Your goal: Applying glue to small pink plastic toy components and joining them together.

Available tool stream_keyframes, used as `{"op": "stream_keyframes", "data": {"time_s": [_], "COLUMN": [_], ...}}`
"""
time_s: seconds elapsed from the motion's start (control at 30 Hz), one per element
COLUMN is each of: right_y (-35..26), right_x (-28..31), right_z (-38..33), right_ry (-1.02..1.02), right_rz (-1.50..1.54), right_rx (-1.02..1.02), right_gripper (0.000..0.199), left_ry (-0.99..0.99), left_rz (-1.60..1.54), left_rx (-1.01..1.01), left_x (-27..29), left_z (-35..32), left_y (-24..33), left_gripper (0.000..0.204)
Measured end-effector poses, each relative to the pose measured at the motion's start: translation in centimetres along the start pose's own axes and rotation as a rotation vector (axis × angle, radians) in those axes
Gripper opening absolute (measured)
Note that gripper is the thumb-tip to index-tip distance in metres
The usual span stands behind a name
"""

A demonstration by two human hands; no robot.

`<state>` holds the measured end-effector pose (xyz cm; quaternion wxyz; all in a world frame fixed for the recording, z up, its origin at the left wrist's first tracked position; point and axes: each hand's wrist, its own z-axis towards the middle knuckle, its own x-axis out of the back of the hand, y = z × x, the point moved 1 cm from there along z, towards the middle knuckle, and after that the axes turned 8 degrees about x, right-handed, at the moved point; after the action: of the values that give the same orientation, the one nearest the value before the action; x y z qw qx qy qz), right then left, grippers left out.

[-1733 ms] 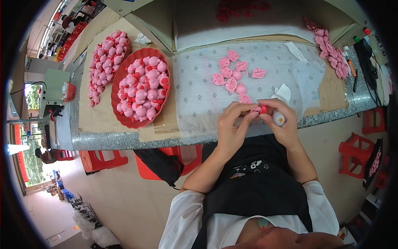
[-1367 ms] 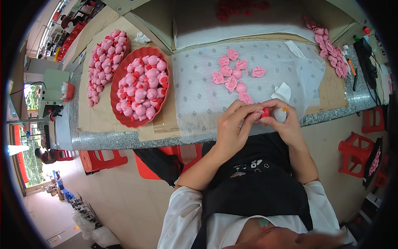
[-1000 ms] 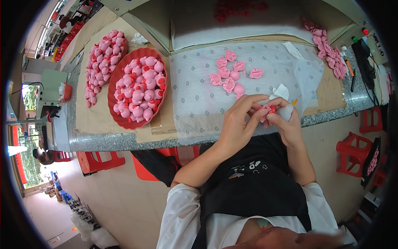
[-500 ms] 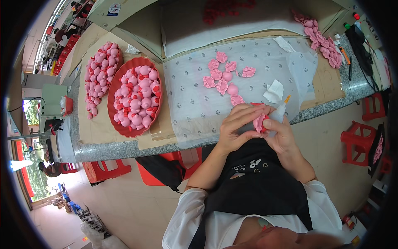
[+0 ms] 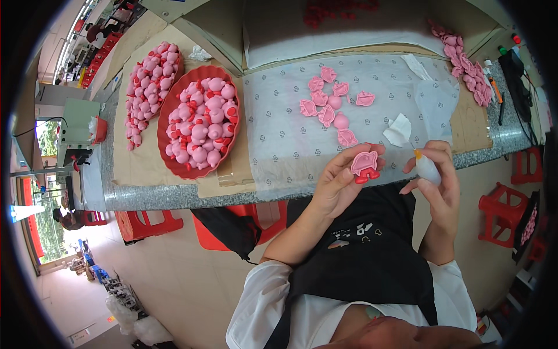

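My left hand grips a pink hollow figure piece with small red feet at its lower end; its open side faces up. In my right hand is a small white squeeze bottle, its orange-yellow tip directed left and up, apart from the piece. Beyond my left hand, several pink hollow pieces lie on the patterned white sheet, along with round pink parts. A crumpled white tissue rests on the sheet between and beyond my hands.
A red scalloped tray heaped with pink and red figure parts stands at left, with another pile beyond it. More pink pieces lie at the far right. A box-like booth borders the back. Red stools stand on the floor.
My hands have separated. The right hand has moved right with the squeeze bottle, and the left now shows the piece's hollow side and red feet. The whole view has shifted slightly.
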<state>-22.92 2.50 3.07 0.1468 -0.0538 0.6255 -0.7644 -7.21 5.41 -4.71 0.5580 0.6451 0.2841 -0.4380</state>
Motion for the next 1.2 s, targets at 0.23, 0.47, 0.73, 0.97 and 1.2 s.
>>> {"op": "stream_keyframes", "data": {"time_s": [0.23, 0.47, 0.73, 0.97, 1.2], "right_y": [-0.3, -1.0, -0.8, -0.7, -1.0], "right_x": [0.5, -0.2, -1.2, -1.2, -1.0], "right_z": [-0.1, -0.7, -0.7, -0.8, -0.8], "right_ry": [0.174, -0.067, -0.148, -0.166, -0.138], "right_rz": [-0.003, -0.211, -0.317, -0.321, -0.281], "right_rx": [0.386, 0.643, 0.635, 0.641, 0.665], "right_gripper": [0.039, 0.049, 0.041, 0.041, 0.053], "left_ry": [-0.109, -0.108, -0.092, -0.087, -0.085], "left_rz": [-0.156, -0.079, -0.024, -0.007, -0.005], "left_rx": [0.104, 0.112, 0.122, 0.120, 0.114], "left_x": [-0.4, -0.2, 0.0, 0.1, 0.1], "left_z": [0.1, 0.2, 0.2, 0.1, 0.1], "left_y": [-0.4, -0.4, -0.2, -0.4, -0.5], "left_gripper": [0.046, 0.042, 0.043, 0.043, 0.042]}}
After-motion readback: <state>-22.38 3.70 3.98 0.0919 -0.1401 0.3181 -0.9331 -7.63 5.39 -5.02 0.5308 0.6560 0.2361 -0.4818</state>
